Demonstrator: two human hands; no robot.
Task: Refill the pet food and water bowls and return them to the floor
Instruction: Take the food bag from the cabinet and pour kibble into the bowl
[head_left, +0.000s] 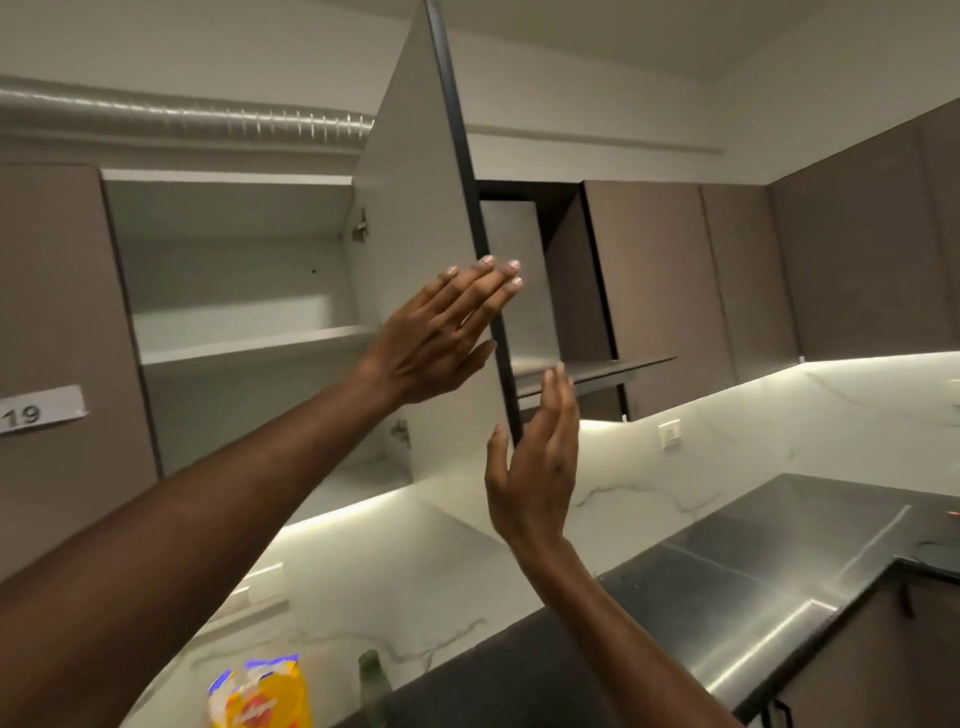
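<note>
Both arms raised, bare forearms extended up and forward. Left hand (441, 332) highest: flat, fingers straight and together, pointing up-right, back of hand to camera. Right hand (535, 467) lower: open, fingers upright, loosely spread, thumb out left. Neither grips anything.

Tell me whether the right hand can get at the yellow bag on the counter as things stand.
Probably yes. The right hand is open and empty up by the cabinet door; nothing visible blocks the drop to the yellow bag.

A yellow pet food bag (265, 693) with a blue top edge and a red logo stands upright on the pale marble counter (415, 551). Just beside it, to the right, stands a green bottle (375, 680).
</note>
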